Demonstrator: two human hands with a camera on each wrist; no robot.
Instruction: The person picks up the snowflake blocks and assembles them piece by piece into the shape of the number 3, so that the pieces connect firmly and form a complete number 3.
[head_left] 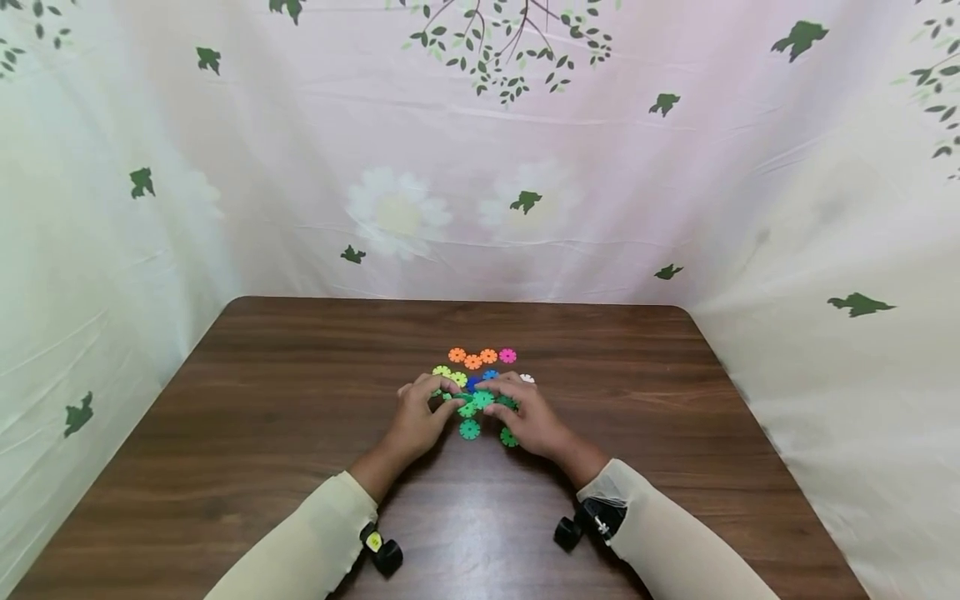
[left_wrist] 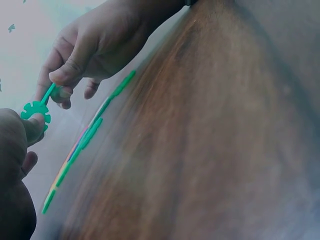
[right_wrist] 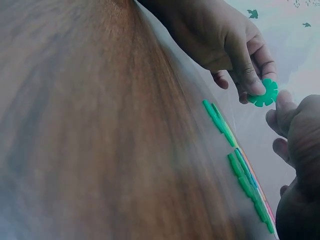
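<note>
My left hand (head_left: 417, 419) pinches a green notched flower disc (left_wrist: 35, 111) between thumb and fingers, holding it upright above the table. Opposite it, my right hand (head_left: 534, 417) pinches a second green flower disc (head_left: 482, 400), which lies flat and appears edge-on in the left wrist view. The two discs meet at their rims; whether their notches are locked together I cannot tell. Below the hands, more green discs (head_left: 469, 429) lie on the tabletop, some partly hidden by the fingers. In the right wrist view my right hand's disc is mostly hidden.
Beyond the hands, orange discs (head_left: 472, 362) and a pink disc (head_left: 507, 356) lie on the brown table (head_left: 300, 375). Yellow-green discs (head_left: 458, 379), blue discs (head_left: 491, 375) and a white disc (head_left: 527, 379) are nearer. A patterned curtain (head_left: 465, 167) surrounds the table's far side and flanks.
</note>
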